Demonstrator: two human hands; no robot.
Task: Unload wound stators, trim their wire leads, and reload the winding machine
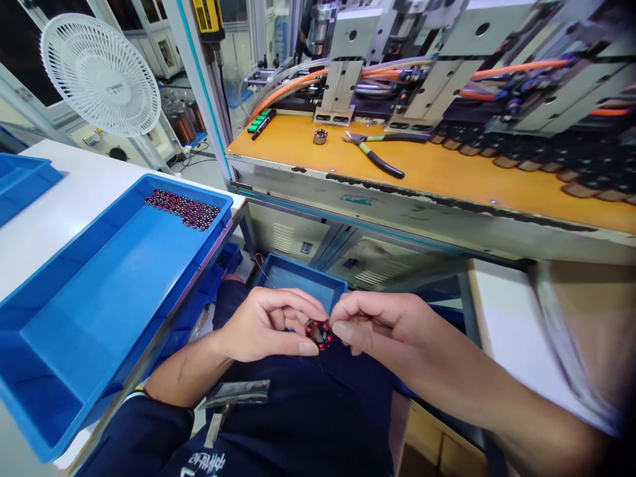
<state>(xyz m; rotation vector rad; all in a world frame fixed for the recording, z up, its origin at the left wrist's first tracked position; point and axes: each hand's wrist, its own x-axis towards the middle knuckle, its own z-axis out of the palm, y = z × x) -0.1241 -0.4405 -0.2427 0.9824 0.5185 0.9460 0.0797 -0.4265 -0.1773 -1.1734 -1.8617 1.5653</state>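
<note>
Steel machine fixtures line the back of an orange-topped desk, in a workshop full of equipment. Low in front of it, above the person's lap, a small ring-shaped wound core, red and black round its rim, sits between two bare hands. On the left hand the grip is clamped on the core, thumb to the front and fingers behind. The right hand has thumb and forefinger drawn close at the core's right edge; whether that grip has closed on it, I cannot tell.

Just beyond the hands, lower down, is a blue bin. Off to the person's left, a long blue tray rests on a white desk, with small red-and-black parts clustered at its far end. Cutting pliers lie open on the orange top near a little metal ring. Farther off, past the tray, I see a white fan.
</note>
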